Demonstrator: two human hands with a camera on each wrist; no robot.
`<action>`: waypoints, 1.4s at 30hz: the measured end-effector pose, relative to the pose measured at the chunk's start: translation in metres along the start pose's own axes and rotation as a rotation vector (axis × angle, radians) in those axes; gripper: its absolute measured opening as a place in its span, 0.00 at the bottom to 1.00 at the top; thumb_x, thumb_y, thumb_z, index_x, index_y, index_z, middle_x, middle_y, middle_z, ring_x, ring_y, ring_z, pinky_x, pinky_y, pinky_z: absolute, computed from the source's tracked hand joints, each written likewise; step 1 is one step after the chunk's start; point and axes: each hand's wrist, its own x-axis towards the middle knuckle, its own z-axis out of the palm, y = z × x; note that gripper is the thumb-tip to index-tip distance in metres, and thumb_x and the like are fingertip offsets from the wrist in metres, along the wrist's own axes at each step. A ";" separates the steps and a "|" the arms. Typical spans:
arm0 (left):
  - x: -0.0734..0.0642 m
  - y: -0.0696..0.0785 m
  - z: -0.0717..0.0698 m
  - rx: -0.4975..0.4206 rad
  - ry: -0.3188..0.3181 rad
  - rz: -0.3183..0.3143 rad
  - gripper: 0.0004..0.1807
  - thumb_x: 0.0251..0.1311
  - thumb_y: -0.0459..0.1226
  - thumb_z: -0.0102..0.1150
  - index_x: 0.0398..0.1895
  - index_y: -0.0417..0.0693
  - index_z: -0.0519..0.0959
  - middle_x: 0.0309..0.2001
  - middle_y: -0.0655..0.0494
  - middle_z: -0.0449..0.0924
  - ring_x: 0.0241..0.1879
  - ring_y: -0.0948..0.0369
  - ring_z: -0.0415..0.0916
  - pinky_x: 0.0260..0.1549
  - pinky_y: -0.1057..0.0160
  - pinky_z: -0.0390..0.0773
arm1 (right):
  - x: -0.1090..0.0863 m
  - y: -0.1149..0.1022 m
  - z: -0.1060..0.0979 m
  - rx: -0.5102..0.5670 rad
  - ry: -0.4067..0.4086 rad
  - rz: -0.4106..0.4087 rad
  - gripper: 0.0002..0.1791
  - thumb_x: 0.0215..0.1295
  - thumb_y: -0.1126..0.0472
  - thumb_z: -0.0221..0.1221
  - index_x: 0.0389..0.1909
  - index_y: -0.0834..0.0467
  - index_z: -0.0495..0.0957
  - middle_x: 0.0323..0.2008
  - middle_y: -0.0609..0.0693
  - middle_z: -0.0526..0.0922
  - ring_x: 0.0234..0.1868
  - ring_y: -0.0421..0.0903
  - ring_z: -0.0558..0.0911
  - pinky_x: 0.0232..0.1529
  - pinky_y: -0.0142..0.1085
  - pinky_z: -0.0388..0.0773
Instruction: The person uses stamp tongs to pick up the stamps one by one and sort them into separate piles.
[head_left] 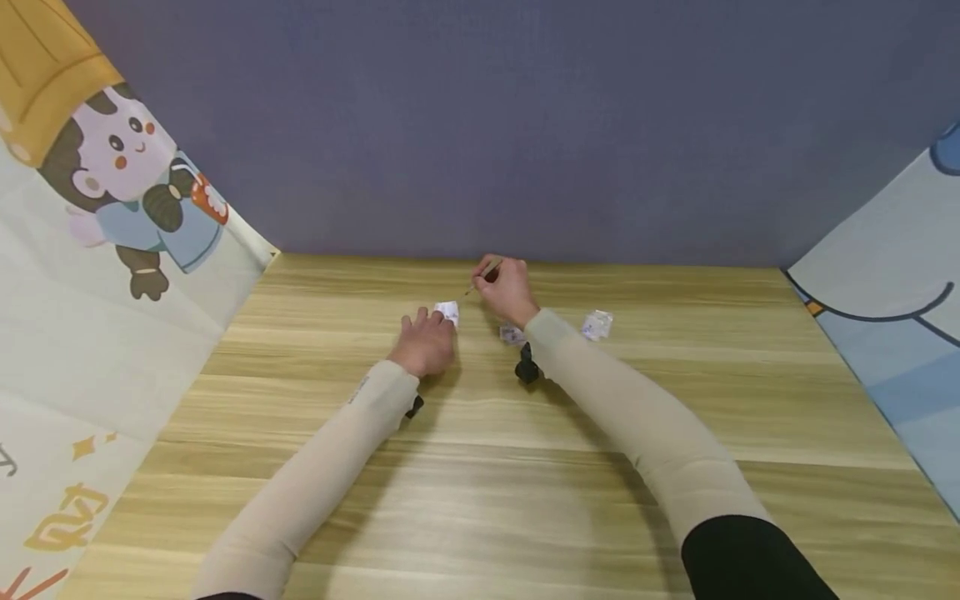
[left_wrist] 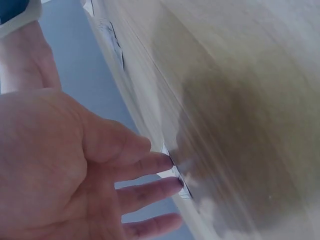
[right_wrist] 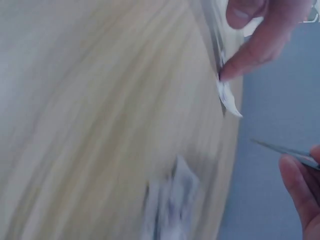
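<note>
L hand point(head_left: 425, 343) fingers straight on white packet point(head_left: 447, 312); R hand point(head_left: 507, 287) pinching thin stick point(head_left: 482, 277), tip down-left

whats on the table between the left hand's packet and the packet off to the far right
In the head view, between the white packet at the left hand and the far packet lie the right hand, holding a thin stick, and a third packet.

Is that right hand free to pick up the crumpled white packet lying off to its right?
Probably not straight away: the right hand is pinching a thin stick-like tool, so its fingers are busy. The crumpled white packet lies bare on the wooden table, with nothing in the way.
</note>
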 end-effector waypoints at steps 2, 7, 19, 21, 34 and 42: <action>0.001 0.001 0.000 -0.006 0.008 -0.007 0.26 0.57 0.35 0.52 0.61 0.40 0.69 0.61 0.45 0.65 0.60 0.46 0.56 0.55 0.40 0.54 | -0.002 0.002 -0.009 0.021 -0.021 0.012 0.03 0.59 0.66 0.60 0.29 0.59 0.82 0.23 0.47 0.82 0.23 0.41 0.79 0.28 0.34 0.75; 0.003 0.011 0.000 -0.023 0.018 0.056 0.30 0.60 0.32 0.45 0.68 0.45 0.63 0.68 0.48 0.58 0.65 0.46 0.50 0.57 0.41 0.53 | -0.011 0.007 -0.038 0.040 -0.082 0.021 0.03 0.59 0.64 0.61 0.28 0.59 0.81 0.24 0.50 0.82 0.22 0.43 0.80 0.27 0.36 0.77; 0.002 0.043 0.003 -0.046 -0.068 0.250 0.27 0.67 0.31 0.41 0.69 0.54 0.63 0.70 0.57 0.55 0.67 0.54 0.49 0.59 0.46 0.55 | -0.038 0.028 -0.081 -0.044 -0.187 0.033 0.02 0.54 0.64 0.62 0.25 0.56 0.80 0.21 0.46 0.81 0.22 0.42 0.80 0.28 0.36 0.77; 0.003 0.045 0.006 -0.015 -0.067 0.254 0.27 0.68 0.32 0.41 0.70 0.54 0.63 0.69 0.57 0.57 0.66 0.53 0.51 0.58 0.46 0.56 | -0.041 0.031 -0.081 -0.055 -0.189 0.054 0.03 0.54 0.63 0.63 0.24 0.55 0.80 0.21 0.46 0.81 0.23 0.42 0.80 0.29 0.36 0.77; 0.007 0.060 0.012 0.037 -0.028 0.292 0.27 0.64 0.33 0.48 0.67 0.55 0.67 0.63 0.55 0.62 0.58 0.54 0.56 0.48 0.52 0.61 | -0.050 0.037 -0.082 -0.134 -0.150 0.063 0.05 0.56 0.63 0.60 0.23 0.54 0.80 0.23 0.46 0.80 0.27 0.44 0.79 0.44 0.41 0.72; 0.007 0.066 0.014 0.021 -0.035 0.292 0.27 0.64 0.34 0.48 0.68 0.55 0.66 0.62 0.55 0.62 0.57 0.54 0.56 0.47 0.53 0.61 | -0.056 0.039 -0.083 -0.109 -0.143 0.066 0.03 0.56 0.62 0.61 0.26 0.55 0.81 0.25 0.46 0.81 0.26 0.42 0.79 0.32 0.36 0.77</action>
